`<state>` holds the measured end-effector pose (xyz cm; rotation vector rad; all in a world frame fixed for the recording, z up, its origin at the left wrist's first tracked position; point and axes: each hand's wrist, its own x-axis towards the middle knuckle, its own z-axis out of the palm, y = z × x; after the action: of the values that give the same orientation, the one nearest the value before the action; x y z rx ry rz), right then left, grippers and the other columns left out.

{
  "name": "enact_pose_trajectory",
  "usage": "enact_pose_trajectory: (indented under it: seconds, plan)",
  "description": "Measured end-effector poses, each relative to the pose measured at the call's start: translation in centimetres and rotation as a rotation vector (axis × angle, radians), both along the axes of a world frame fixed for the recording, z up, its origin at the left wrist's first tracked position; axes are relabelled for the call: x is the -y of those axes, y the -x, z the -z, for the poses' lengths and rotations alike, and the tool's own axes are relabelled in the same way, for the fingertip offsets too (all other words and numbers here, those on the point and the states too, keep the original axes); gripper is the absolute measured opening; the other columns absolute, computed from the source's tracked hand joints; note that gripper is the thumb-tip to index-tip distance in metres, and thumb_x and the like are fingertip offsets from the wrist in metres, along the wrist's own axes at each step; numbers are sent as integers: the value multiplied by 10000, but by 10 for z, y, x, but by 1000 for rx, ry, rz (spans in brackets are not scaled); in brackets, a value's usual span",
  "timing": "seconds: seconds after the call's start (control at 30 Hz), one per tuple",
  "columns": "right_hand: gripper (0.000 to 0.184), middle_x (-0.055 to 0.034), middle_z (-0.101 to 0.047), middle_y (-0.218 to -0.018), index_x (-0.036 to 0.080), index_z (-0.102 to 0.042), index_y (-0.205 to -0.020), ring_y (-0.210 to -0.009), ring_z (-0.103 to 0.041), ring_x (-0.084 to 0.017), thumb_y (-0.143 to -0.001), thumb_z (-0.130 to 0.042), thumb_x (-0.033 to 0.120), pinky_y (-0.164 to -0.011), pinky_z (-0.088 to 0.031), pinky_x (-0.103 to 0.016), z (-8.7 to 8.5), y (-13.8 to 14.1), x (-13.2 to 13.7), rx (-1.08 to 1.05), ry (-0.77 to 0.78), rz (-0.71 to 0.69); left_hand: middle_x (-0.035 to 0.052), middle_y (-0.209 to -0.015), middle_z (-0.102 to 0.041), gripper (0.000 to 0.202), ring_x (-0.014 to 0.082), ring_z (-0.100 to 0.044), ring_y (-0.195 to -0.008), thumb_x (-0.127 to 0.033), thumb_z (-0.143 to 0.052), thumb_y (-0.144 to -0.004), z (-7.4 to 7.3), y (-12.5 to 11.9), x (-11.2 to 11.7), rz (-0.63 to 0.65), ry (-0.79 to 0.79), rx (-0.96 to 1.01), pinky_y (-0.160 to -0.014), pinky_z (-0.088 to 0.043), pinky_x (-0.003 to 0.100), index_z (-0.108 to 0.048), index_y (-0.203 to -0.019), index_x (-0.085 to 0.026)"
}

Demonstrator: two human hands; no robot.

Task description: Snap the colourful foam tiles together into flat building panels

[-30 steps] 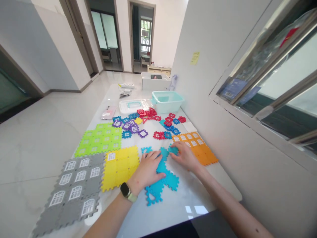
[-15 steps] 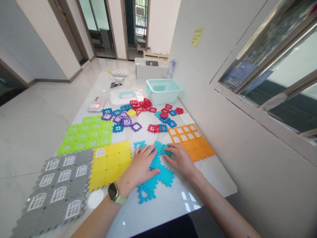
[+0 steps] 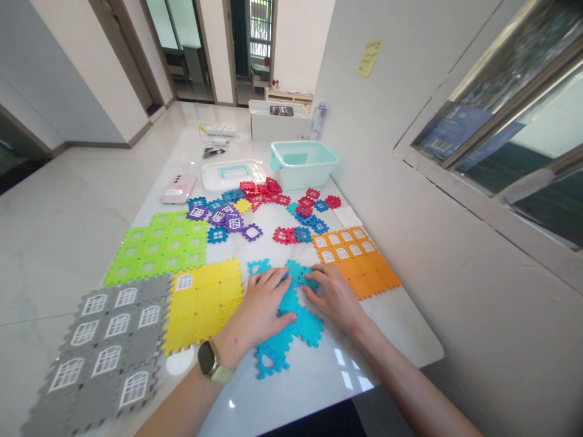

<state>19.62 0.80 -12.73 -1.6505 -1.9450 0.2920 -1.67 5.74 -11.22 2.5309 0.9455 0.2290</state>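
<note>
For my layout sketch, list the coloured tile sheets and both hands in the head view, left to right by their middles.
Grey sheet → green sheet → yellow sheet → left hand → turquoise tiles → right hand → orange sheet.

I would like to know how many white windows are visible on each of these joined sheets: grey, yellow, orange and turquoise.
Grey sheet: 8
Yellow sheet: 1
Orange sheet: 8
Turquoise sheet: 0 visible, partly covered by the left hand
Total: 17
</note>
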Motion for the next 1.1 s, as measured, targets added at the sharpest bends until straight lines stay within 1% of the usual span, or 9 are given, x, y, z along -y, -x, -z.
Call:
enact_pose_trajectory:
  seconds: [0.1, 0.23, 0.33, 0.4, 0.53, 0.67, 0.77, 0.93, 1.1]
  plan:
    - [194, -131, -621, -1138, 191, -673, -977, -1081, -575, -287, -799, -625, 131, -928, -508, -485, -4, -2, 1, -9, -2, -48, 101, -1519, -424, 655, 324, -374, -1379, -435, -695, -802, 1, 0, 0, 2, -5, -3, -1083, -340, 527, -488, -1383, -214]
    - [410, -108, -602, -1215, 205, -643, -1050, -1163, -540, -268, -701, -550, 12, -994, -474, -478, -10, -9, 1, -19, 18, -193, 103, -1520, -420, 664, 323, -378, -1377, -447, -692, -806, 0, 1, -1, 7, -9, 1, -1070, -349, 517, -477, -1390, -214]
    - [534, -90, -603, -1263, 218, -620, -1109, -1245, -496, -261, -661, -480, -36, -1066, -418, -516, -8, -16, -1, -23, 37, -266, 102, -1527, -411, 668, 328, -376, -1379, -455, -684, -811, 0, 1, -1, 11, -4, 7, -1070, -342, 520, -469, -1397, -217]
    - [559, -72, -601, -1300, 231, -628, -1105, -1308, -456, -254, -660, -444, -52, -1089, -397, -530, -4, -20, -2, -24, 54, -299, 104, -1528, -408, 664, 331, -372, -1381, -456, -675, -817, 0, 1, -1, 13, 3, 10, -1076, -333, 526, -467, -1399, -217]
    - [517, -73, -555, -1378, 229, -639, -1080, -1361, -417, -248, -698, -425, -46, -1102, -389, -523, -2, -25, 0, -27, 64, -300, 107, -1522, -410, 657, 336, -372, -1380, -453, -672, -819, 1, 1, 0, 12, 10, 27, -1074, -334, 530, -468, -1396, -214]
    - [361, -132, -555, -1334, 203, -616, -1109, -1260, -498, -299, -764, -584, 103, -1061, -416, -540, -8, -21, 2, 28, 55, -158, 104, -1510, -427, 656, 335, -383, -1370, -451, -692, -803, 2, 1, 0, 10, -10, 41, -1067, -343, 527, -484, -1378, -212]
    - [297, -131, -591, -1255, 211, -617, -1096, -1194, -538, -301, -800, -627, 185, -1022, -447, -533, -6, -19, 1, 53, 40, -80, 103, -1503, -440, 658, 327, -393, -1361, -457, -702, -795, 3, 1, 1, 11, -32, 48, -1063, -349, 522, -493, -1366, -206]
    - [256, -113, -615, -1174, 214, -634, -1057, -1134, -570, -277, -806, -614, 166, -982, -488, -490, 3, -19, -3, 5, 7, -58, 106, -1496, -448, 665, 321, -402, -1353, -465, -702, -795, 3, 1, 1, 13, -46, 51, -1056, -356, 519, -489, -1366, -198]
    - [242, -115, -595, -1178, 215, -675, -1066, -1108, -577, -264, -837, -603, 184, -965, -504, -473, 5, -19, -3, 7, 8, -85, 106, -1492, -451, 648, 322, -397, -1355, -454, -698, -797, 5, 1, 1, 8, -44, 55, -1058, -350, 519, -494, -1357, -199]
